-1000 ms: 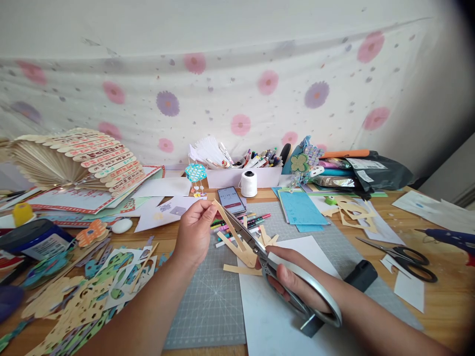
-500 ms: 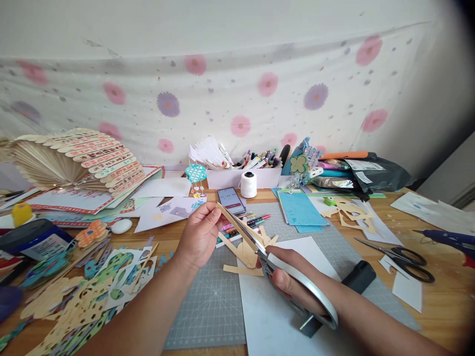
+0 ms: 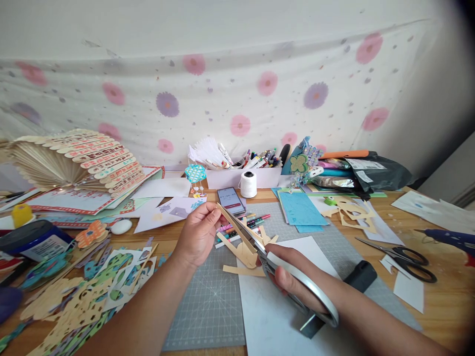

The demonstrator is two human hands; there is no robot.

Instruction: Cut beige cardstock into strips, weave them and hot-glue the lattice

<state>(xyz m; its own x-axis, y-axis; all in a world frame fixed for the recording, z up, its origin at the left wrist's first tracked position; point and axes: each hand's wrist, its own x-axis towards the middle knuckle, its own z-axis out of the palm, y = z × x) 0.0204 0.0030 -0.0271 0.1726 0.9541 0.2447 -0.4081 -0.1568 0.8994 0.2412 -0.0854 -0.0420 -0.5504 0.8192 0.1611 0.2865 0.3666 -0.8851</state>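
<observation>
Carefully, I'm pinching a narrow tan paper strip [image 3: 239, 236] in my left hand [image 3: 200, 235] over the grey gridded mat [image 3: 208, 296] and closing my right hand [image 3: 300, 291] around silver metal scissors [image 3: 262, 257], apparently trimming lengthwise, which is calling for steady blades.

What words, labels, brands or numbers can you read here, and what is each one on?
Phone: "01:26", as best I can tell; the digits after it are too blurred to be sure.
Dark blue jar: label print too small to read.
Craft sticks: red and green markings, unreadable.
Black plastic bag: label print too blurred.
Grey cutting mat: edge markings too small.
</observation>
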